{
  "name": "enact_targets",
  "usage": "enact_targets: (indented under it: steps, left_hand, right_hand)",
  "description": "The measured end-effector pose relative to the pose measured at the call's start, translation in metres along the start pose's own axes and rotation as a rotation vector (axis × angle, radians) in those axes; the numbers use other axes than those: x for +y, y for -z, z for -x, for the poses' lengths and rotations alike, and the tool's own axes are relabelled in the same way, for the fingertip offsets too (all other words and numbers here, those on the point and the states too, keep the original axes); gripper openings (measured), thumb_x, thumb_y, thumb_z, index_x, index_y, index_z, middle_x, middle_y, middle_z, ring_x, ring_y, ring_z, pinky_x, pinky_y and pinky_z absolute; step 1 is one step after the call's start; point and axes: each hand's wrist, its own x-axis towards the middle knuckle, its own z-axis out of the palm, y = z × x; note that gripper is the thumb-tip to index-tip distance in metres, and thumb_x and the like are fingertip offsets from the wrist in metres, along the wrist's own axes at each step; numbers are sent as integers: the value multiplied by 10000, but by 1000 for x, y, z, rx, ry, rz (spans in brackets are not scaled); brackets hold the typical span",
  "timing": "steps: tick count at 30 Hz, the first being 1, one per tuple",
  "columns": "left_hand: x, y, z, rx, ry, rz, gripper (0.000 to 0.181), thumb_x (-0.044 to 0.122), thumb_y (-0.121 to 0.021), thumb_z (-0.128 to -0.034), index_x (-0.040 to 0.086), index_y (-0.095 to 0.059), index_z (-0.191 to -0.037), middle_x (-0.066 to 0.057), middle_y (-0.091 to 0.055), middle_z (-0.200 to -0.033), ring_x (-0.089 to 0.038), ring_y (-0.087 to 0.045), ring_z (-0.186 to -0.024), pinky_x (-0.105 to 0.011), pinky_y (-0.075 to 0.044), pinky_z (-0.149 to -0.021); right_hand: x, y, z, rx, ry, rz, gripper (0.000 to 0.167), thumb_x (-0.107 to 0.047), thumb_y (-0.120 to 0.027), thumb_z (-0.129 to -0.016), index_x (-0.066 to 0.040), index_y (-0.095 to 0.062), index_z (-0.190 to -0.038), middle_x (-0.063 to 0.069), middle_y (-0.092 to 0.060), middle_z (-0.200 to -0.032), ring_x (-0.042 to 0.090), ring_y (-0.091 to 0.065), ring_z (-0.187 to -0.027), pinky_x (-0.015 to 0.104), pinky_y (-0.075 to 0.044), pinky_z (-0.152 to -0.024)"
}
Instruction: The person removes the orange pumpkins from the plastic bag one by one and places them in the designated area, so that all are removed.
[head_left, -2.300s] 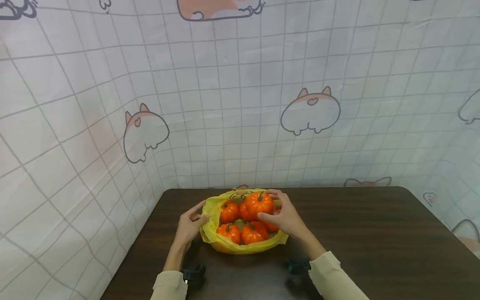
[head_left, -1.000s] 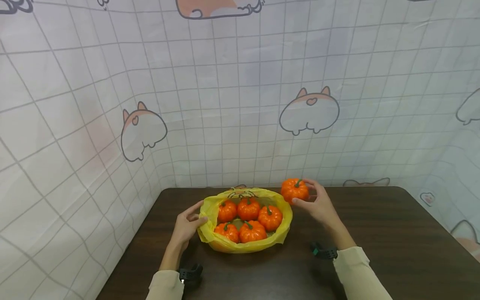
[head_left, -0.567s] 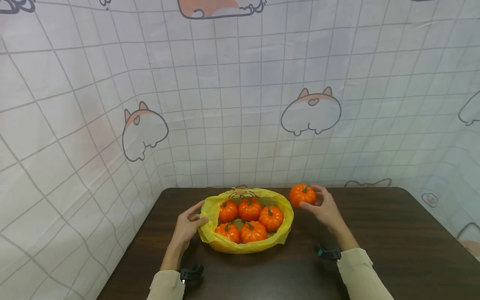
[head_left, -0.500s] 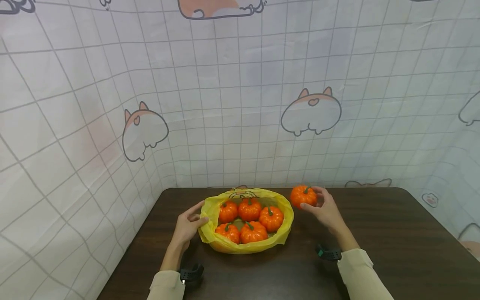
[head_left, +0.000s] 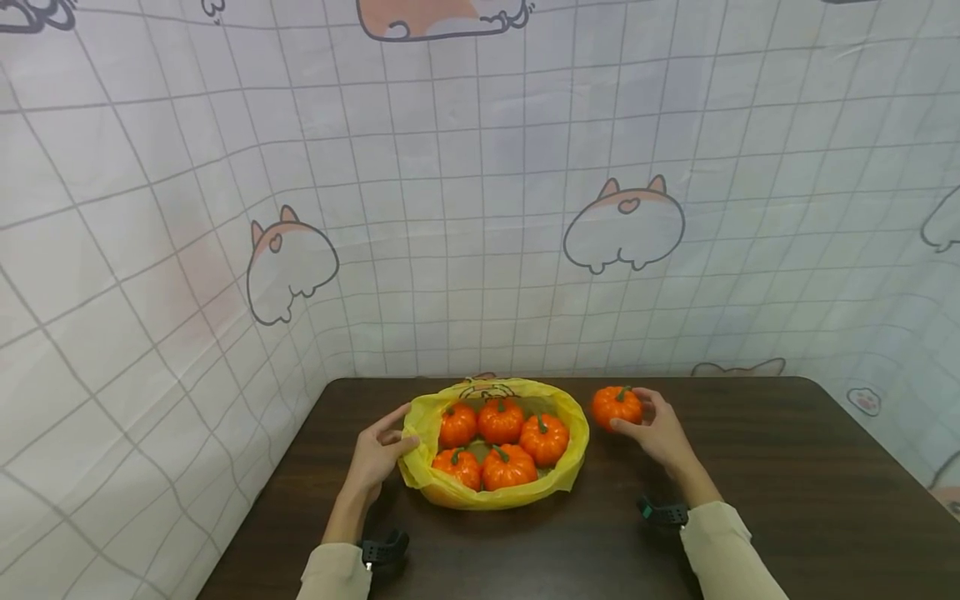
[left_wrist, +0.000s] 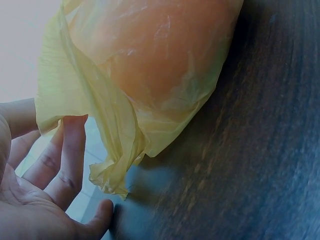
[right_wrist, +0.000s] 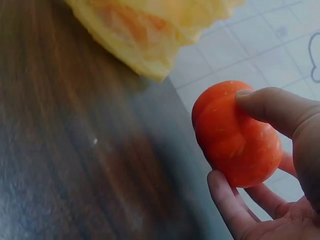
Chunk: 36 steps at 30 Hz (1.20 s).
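A yellow plastic bag (head_left: 498, 502) sits with its mouth wide and rim folded outward. Inside it are several small orange pumpkins (head_left: 508, 467) with green stems. To its right my right hand (head_left: 663, 429) grips another small pumpkin (head_left: 616, 407), thumb on the near side and fingers on the far side in the right wrist view. Whether this pumpkin touches the table cannot be told. At the bag's left rim is my left hand (head_left: 377, 454), its fingers (left_wrist: 73, 155) loosely bent behind the plastic. In the left wrist view the thumb stays apart from the bag.
A dark wooden table (head_left: 757, 475) extends to the right of the bag and in front of it. Behind and to the left hangs a white gridded cloth (head_left: 465, 250) with cartoon animals. Dark straps (head_left: 386, 547) circle both wrists.
My right hand has lifted one pumpkin out of the bag, carried it rightward, then lowered it toward the table. My left hand stays at the bag's left rim.
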Motion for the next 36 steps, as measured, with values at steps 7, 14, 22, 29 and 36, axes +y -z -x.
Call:
enact_targets:
  steps: [7,14,22,29,36]
  left_hand:
    - [-1,-1,0,12,-2,8,589,67,-726,-939,237,-567,-1481,-127,-758,-1035,-165,-699,-885,-308,-591,-761]
    - [0,-1,0,9,-5,4,590,73,-724,-942,229,-560,-1487,-130,-756,-1033,-162,-692,-879,-309,-586,-753]
    - [1,-1,1,11,-2,0,595,86,-731,-942,233,-555,-1491,-164,-747,-1082,-176,-688,-928,-352,-588,-807]
    - [1,0,1,2,-5,0,594,93,-729,-945,232,-551,-1494,-153,-750,-1083,-172,-694,-930,-354,-595,-816]
    - [0,0,1,2,-7,-2,589,93,-729,-945,245,-558,-1488,-154,-749,-1099,-173,-698,-933,-354,-595,-825]
  right_hand:
    - [7,-2,0,6,-22,32,817,-282,-764,-926,-29,-311,-1558,327,-330,-1473,480,-474,-1271,576,-468,-1030]
    - [8,-5,0,1,-45,27,862,-344,-752,-938,-35,-269,-1582,339,-285,-1505,497,-433,-1313,608,-432,-1065]
    - [9,-6,-2,-18,-70,47,906,-434,-716,-952,-61,-220,-1612,338,-264,-1527,508,-406,-1342,633,-399,-1094]
    - [12,-5,-6,-52,-62,37,946,-470,-707,-951,-59,-184,-1624,346,-258,-1547,507,-407,-1355,632,-404,-1096]
    - [14,-4,-10,-72,-55,28,942,-466,-698,-959,-70,-171,-1631,336,-281,-1580,487,-421,-1358,614,-419,-1087]
